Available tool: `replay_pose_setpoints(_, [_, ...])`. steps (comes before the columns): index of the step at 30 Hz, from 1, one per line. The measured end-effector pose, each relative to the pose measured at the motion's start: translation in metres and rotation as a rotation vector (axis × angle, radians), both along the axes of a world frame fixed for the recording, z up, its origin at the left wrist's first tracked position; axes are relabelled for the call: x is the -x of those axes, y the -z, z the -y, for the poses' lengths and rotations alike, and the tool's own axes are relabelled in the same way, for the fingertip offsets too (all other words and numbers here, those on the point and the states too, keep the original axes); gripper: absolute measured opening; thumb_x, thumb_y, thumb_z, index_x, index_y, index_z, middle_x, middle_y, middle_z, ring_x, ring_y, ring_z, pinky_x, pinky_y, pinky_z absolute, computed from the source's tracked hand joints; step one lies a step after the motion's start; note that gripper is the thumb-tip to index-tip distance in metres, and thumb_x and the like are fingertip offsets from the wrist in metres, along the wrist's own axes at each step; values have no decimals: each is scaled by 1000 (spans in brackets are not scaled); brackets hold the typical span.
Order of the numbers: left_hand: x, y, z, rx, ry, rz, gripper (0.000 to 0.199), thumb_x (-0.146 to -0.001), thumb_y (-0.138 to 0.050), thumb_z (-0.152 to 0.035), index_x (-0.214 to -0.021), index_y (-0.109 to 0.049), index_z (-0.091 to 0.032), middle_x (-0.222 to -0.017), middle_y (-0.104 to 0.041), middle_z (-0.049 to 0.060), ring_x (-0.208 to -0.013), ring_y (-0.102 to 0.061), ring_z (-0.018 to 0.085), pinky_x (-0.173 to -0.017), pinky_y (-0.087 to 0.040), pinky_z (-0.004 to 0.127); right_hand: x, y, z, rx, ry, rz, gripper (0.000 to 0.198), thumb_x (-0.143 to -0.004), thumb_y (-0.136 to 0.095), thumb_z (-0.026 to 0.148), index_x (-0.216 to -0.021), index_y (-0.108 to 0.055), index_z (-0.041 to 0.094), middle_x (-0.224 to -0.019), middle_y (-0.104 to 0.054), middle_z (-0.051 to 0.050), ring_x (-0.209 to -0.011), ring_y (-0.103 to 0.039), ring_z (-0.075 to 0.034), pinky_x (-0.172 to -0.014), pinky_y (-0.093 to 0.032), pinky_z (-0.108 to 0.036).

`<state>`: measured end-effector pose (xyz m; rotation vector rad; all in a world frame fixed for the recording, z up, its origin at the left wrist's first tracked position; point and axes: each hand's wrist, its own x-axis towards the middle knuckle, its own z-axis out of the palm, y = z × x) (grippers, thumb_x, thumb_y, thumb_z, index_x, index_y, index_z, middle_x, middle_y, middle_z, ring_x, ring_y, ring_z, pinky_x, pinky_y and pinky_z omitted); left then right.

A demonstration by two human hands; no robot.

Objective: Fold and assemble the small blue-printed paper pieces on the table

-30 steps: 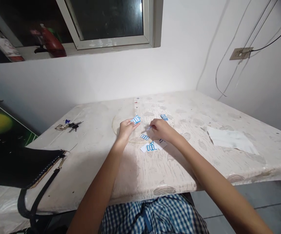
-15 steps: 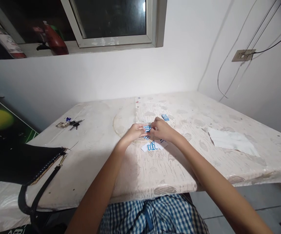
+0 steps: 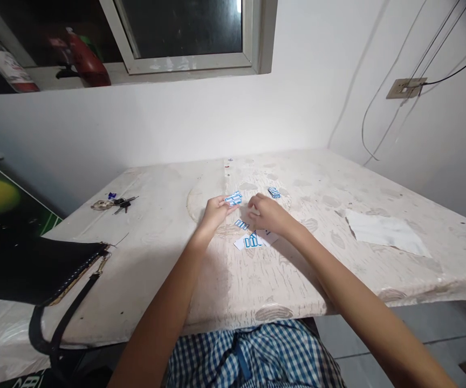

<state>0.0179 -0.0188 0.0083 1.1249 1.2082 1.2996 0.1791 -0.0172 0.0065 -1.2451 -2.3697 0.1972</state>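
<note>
A few white cards with blue outlined markings point(image 3: 233, 199) are fanned in my left hand point(image 3: 215, 213), the thumb and fingers closed on them. My right hand point(image 3: 268, 213) is just to the right, apart from those cards, its fingers bent and spread with nothing visible in them. Below it on the table lie loose cards point(image 3: 252, 241), overlapping and face up, partly covered by my right hand and wrist. One striped-looking card point(image 3: 241, 224) rests between the hands. Beyond my right hand sits a small stack of cards point(image 3: 274, 192).
The table point(image 3: 281, 280) has a pale patterned plastic cover. At the left are keys point(image 3: 123, 203) and a black bag point(image 3: 34, 269) with a strap. A white cloth or paper piece point(image 3: 386, 233) lies at the right. Behind are a wall and a window ledge with bottles point(image 3: 89, 59).
My hands have come apart. The left moved slightly away and left with the cards, now fanned; the right let go of them. The striped-looking card on the table shows more fully.
</note>
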Motion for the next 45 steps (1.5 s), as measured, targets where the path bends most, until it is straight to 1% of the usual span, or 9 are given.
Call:
replay_pose_setpoints(2, [4,-1,-2,-58,-100,11,23,-80,-43,-1,-92,-61,-7,-98,-69,12,-88,-67,18,-97,-45,34,3,0,1,125,-157,68,17,-77,-62,28,-86,-59,14,-86,-53,-8,-75,-51,-17,-65,-36,-25])
replay_pose_setpoints(4, [6,-2,-4,-91,-146,27,22,-80,-43,-2,-92,-61,-7,-99,-68,12,-89,-67,18,-96,-45,34,6,0,4,161,-235,144,17,-74,-66,29,-79,-60,14,-84,-53,-7,-75,-51,-17,-65,-36,-25])
replay_pose_setpoints(8, [6,-2,-3,-92,-154,52,19,-78,-49,-3,-90,-62,-8,-98,-68,11,-95,-65,20,-97,-44,36,8,-5,9,147,-259,176,6,-79,-58,17,-74,-60,13,-82,-53,-6,-69,-49,-14,-64,-35,-24])
replay_pose_setpoints(12, [4,-4,-1,-52,-138,47,19,-77,-50,-3,-91,-62,-8,-98,-69,11,-95,-65,20,-99,-43,36,7,-6,11,84,-279,179,25,-86,-43,10,-66,-58,13,-77,-53,-6,-64,-48,-13,-63,-34,-24])
replay_pose_setpoints(18, [3,2,-1,50,20,47,18,-74,-52,-1,-85,-64,-9,-95,-70,11,-98,-64,21,-100,-42,36,4,-1,1,-139,3,-10,23,-89,-37,9,-94,-59,11,-92,-57,-11,-75,-54,-16,-65,-36,-25])
replay_pose_setpoints(22, [7,9,-3,77,233,80,16,-73,-55,-4,-84,-67,-10,-98,-70,11,-102,-62,22,-102,-41,35,1,3,-8,-246,-72,-121,26,-90,-34,9,-96,-59,12,-100,-57,-11,-84,-56,-17,-71,-39,-25])
replay_pose_setpoints(25, [10,8,-3,65,310,121,17,-73,-57,-5,-83,-68,-11,-98,-70,9,-104,-61,21,-104,-38,36,1,8,-11,-249,-154,-99,28,-88,-34,7,-98,-60,12,-106,-57,-10,-88,-56,-17,-75,-42,-25])
replay_pose_setpoints(41, [11,0,-3,154,345,276,15,-74,-51,-5,-75,-66,-10,-89,-70,10,-104,-61,23,-102,-41,39,0,12,-13,-326,-271,-102,39,-81,-37,0,-106,-63,16,-118,-54,-12,-109,-50,-21,-88,-45,-35])
replay_pose_setpoints(45, [10,1,-2,84,321,206,15,-71,-54,0,-74,-65,-10,-93,-69,9,-106,-59,23,-104,-38,37,1,8,-8,-335,-200,-91,49,-79,-36,-2,-119,-55,18,-128,-47,-12,-117,-43,-23,-92,-41,-39])
